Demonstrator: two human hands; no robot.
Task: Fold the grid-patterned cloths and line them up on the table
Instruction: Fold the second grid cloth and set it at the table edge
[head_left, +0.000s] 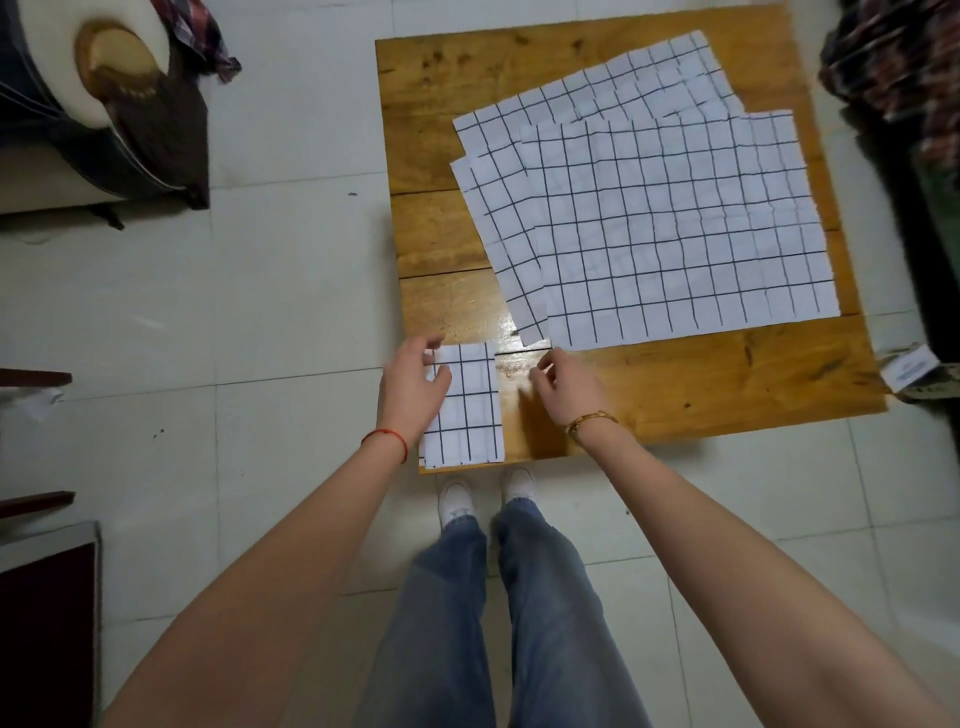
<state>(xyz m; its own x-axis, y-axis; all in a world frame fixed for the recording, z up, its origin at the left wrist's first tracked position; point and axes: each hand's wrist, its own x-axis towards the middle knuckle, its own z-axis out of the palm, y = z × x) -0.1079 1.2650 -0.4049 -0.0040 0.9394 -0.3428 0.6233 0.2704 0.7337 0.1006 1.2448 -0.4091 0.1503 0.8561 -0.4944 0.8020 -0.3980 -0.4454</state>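
Observation:
A folded grid-patterned cloth lies at the near left corner of the wooden table. My left hand hovers over its left edge with loosely curled fingers; whether it touches the cloth I cannot tell. My right hand is above bare wood just right of the folded cloth, fingers relaxed and holding nothing. A pile of unfolded grid cloths is spread flat across the middle and far right of the table, overlapping at different angles.
The table stands on a white tiled floor. A dark upholstered piece of furniture is at the far left, dark patterned fabric at the far right, and a small white box by the table's right edge.

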